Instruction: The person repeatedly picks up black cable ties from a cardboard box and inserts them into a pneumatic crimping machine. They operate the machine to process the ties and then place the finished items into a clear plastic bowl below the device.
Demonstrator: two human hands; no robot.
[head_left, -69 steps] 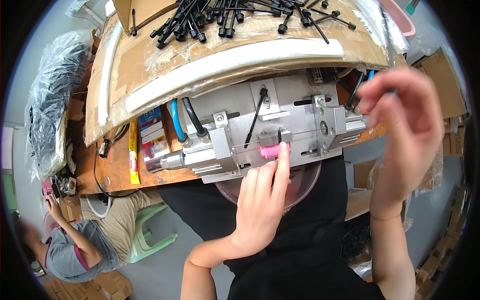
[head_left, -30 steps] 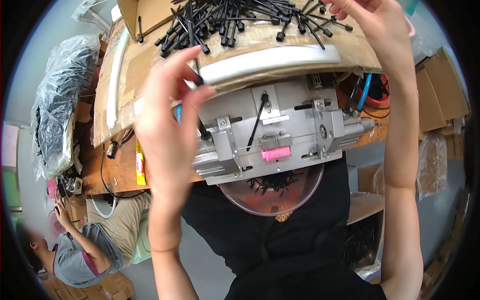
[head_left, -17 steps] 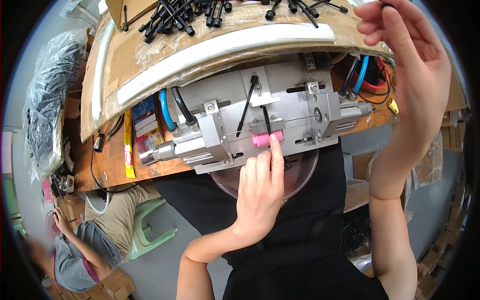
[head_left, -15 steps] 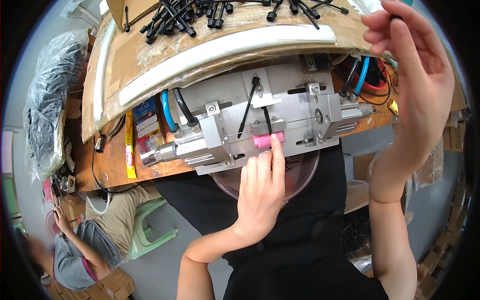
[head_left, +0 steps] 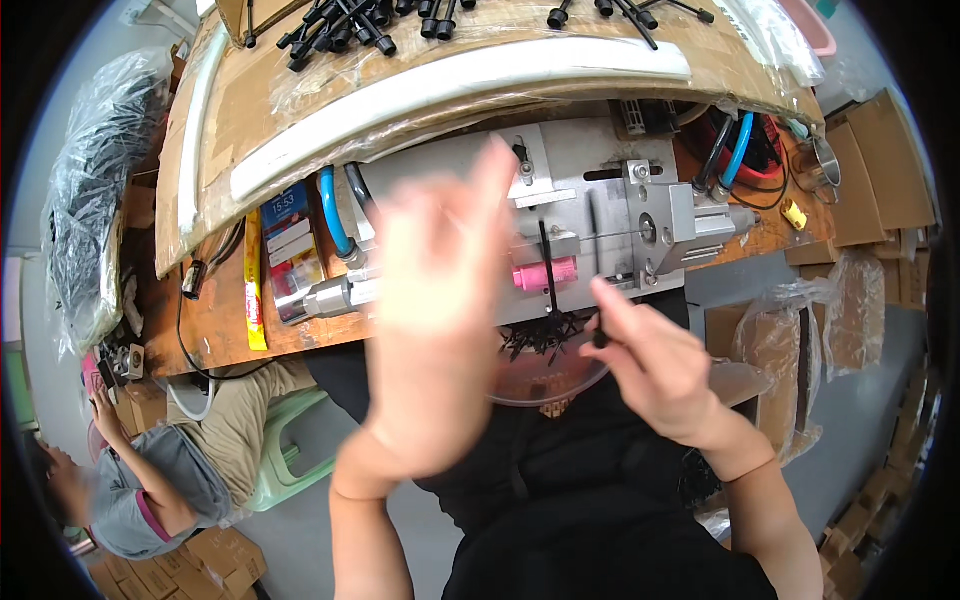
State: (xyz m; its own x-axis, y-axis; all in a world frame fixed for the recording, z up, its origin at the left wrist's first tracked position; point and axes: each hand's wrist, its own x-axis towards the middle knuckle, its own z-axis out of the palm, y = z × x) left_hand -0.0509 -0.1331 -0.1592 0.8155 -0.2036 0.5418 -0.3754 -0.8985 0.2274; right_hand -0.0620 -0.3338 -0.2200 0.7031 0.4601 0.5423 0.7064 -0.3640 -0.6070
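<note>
My left hand [head_left: 432, 300], smeared by motion, is raised over the left part of a grey metal fixture [head_left: 600, 262]; its fingers cannot be made out clearly. Lower right of the fixture's middle, my right hand [head_left: 655, 365] pinches a thin black rod [head_left: 593, 225], which stands up blurred from the fingertips. Between the hands, another slim black rod [head_left: 547, 255] lies across a small metal block and a pink piece [head_left: 533, 276]. Below the fixture's front edge, a clear basin [head_left: 520, 390] holds many short black pieces [head_left: 545, 337].
Black rods with thick ends [head_left: 345, 25] are piled on a cardboard-covered shelf [head_left: 450, 110] behind the fixture. Blue hoses [head_left: 738, 150] run to the metal cylinders. A phone [head_left: 288, 215] and yellow packet [head_left: 254, 290] lie at left. A seated person [head_left: 150, 490] works at far left.
My left hand has left the pink piece and moved up and left. My right hand has come down from the upper right to the fixture's front, holding the black rod.
</note>
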